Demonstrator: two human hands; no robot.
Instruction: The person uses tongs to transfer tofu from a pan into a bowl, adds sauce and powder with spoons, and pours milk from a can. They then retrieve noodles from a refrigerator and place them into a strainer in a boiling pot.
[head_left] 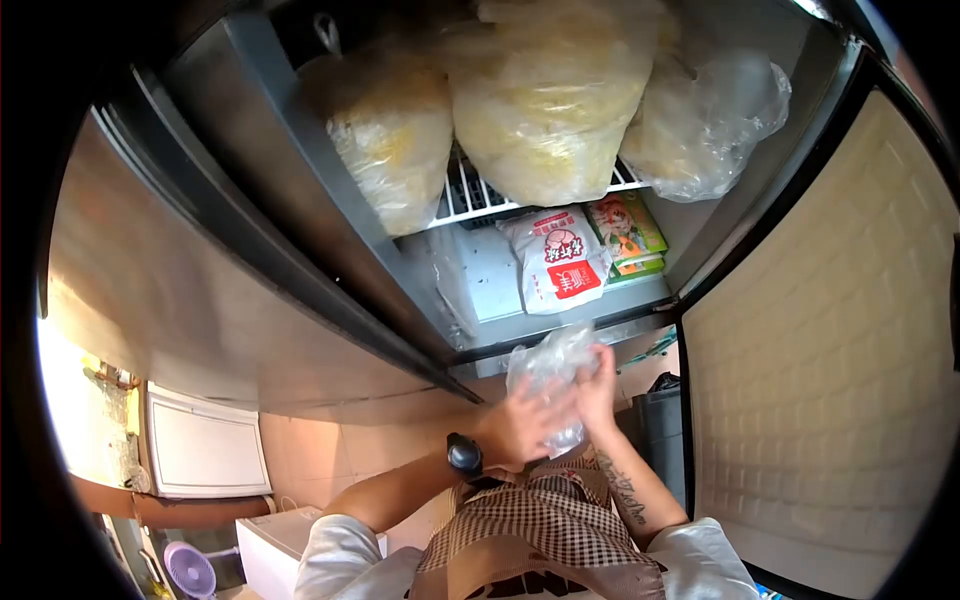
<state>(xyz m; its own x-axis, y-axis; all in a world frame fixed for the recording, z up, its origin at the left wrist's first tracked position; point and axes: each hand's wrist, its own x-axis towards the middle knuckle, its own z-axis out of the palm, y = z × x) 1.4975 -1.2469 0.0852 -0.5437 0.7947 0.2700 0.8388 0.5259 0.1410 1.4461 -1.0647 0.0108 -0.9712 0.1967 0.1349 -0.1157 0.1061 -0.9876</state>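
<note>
A crumpled clear plastic bag (548, 362) is between my hands, in front of the open freezer's bottom edge. My left hand (520, 425), with a black watch on its wrist, lies against the bag's near side; its fingers are smeared by motion. My right hand (597, 385) is closed on the bag's right side. Beyond them, on the freezer floor, sits a white bag with red print (562, 262), beside green and orange packets (628, 235). Large bags of pale yellow food (550, 110) rest on the wire shelf (470, 207) above.
The freezer door (820, 330) stands open at the right, and a closed metal door (200, 290) is on the left. A dark bin (660, 430) is right of my right forearm. At the lower left are a white box (275, 550) and a purple fan (190, 568).
</note>
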